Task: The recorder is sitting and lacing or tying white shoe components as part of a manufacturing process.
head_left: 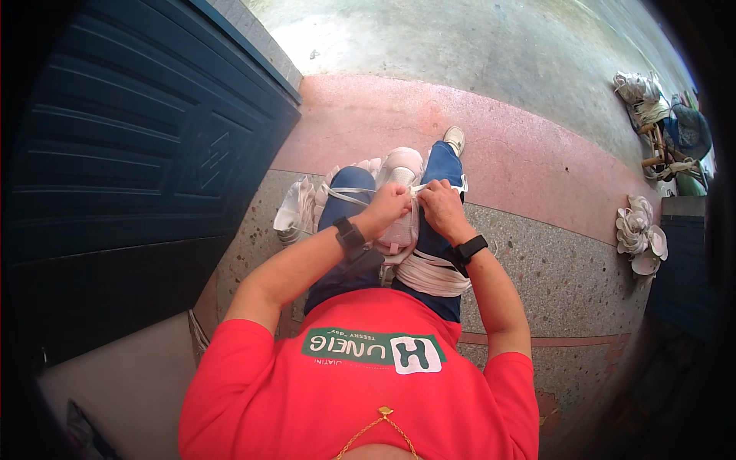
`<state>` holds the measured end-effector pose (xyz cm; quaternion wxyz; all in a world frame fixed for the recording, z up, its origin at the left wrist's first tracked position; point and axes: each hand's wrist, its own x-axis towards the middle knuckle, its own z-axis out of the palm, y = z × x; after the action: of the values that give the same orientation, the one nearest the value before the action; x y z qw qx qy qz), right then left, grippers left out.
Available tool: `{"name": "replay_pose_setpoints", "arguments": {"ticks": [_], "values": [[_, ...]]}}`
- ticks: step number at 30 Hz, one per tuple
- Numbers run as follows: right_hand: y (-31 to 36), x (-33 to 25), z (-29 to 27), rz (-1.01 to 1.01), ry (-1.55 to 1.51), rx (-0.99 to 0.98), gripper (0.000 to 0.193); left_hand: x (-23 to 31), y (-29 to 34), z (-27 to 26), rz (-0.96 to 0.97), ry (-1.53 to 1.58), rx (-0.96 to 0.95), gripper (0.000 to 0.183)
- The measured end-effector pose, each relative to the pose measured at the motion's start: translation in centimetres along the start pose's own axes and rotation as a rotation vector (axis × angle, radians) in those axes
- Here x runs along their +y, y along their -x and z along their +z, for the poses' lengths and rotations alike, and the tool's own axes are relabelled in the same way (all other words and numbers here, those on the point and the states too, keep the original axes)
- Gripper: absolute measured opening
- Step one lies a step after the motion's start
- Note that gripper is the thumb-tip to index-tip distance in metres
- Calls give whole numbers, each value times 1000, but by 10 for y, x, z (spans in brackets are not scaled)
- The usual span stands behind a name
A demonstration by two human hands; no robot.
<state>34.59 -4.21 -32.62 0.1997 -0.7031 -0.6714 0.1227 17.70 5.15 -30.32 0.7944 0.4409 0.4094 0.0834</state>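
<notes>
A pale pink-and-white shoe (402, 162) rests between my knees. White shoelace (346, 192) trails from its lacing area across my left thigh. My left hand (389, 205) is closed in a pinch at the shoe's left side, with lace at its fingertips. Close by on the right, my right hand (443, 207) also pinches lace over the lacing area, its fingers bent. Both hands hide part of the shoe's middle. A bundle of white laces (431, 274) lies over my right thigh, below the right hand.
Several pale shoe pieces (295, 208) are stacked beside my left knee. A dark blue panelled door (146, 146) rises on the left. Another bunch of pale shoe pieces (640, 236) sits on the floor at right, and a cluttered pile with white bundles (638, 88) stands farther back.
</notes>
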Motion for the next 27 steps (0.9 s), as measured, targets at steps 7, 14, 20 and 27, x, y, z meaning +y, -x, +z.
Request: {"name": "replay_pose_setpoints", "arguments": {"ticks": [7, 14, 20, 27], "values": [[-16, -17, -5, -78, 214, -68, 13, -7, 1, -5, 48, -39, 41, 12], [-15, -10, 6, -11, 113, -35, 18, 30, 28, -9, 41, -294, 173, 20], [-1, -23, 0, -29, 175, -29, 25, 16, 39, -29, 362, -978, 259, 36], [-2, -5, 4, 27, -26, -282, 20, 15, 11, 11, 333, -1416, 231, 24]]}}
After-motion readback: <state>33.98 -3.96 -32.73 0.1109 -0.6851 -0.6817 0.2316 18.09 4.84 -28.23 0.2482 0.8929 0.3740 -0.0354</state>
